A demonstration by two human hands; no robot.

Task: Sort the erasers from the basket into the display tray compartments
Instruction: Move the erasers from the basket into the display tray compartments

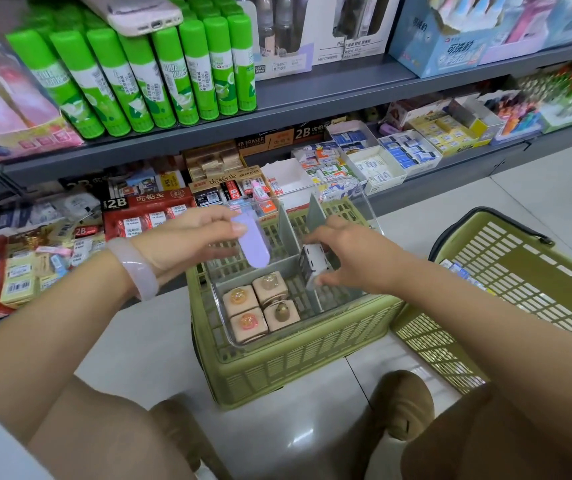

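A clear display tray (315, 325) with grey dividers rests on an upturned green basket (298, 368). Its near-left compartment holds several pink square erasers (260, 310) with small figures on top. My left hand (187, 237) pinches a long purple eraser (251, 242) above the far-left compartment. My right hand (350, 254) grips a white eraser with dark markings (314, 265) over the tray's middle, by a divider. A second green basket (506, 289) at the right holds a few packaged erasers (457, 270) along its left side.
Shelves ahead carry boxes of erasers (374, 154) and 2B eraser packs (146, 209); green glue sticks (160, 74) stand on the shelf above, with a phone (139, 12) lying on top. My knees and shoes (402, 403) are on the tiled floor below.
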